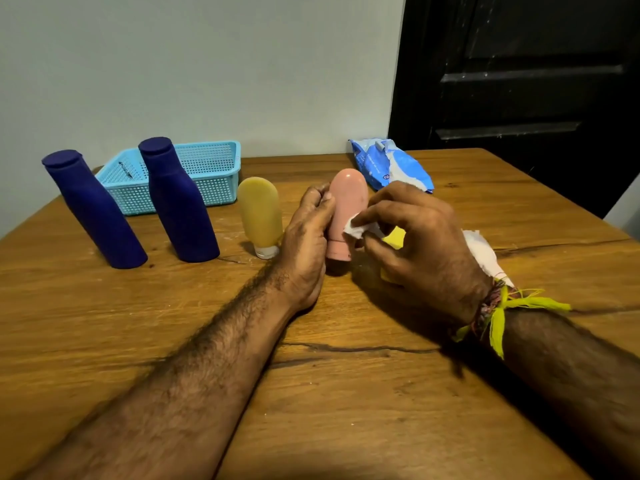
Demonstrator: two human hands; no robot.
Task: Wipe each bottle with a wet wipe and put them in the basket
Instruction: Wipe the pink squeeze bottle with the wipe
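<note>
A pink bottle (347, 202) stands cap-down at the middle of the wooden table. My left hand (308, 237) grips its left side. My right hand (415, 233) presses a white wet wipe (356, 229) against the bottle's right side. Left of them stands a yellow bottle (260, 213), cap-down. Two dark blue bottles (93, 209) (178, 202) stand further left. A light blue basket (214, 174) sits behind them near the wall; nothing shows inside it. Something yellow (394, 237) is partly hidden under my right hand.
A blue and white wet wipe pack (391, 164) lies at the back, right of the pink bottle. A white cloth or wipe (485, 254) lies behind my right wrist. The table (311, 375) meets a pale wall at the back; a dark door stands at right.
</note>
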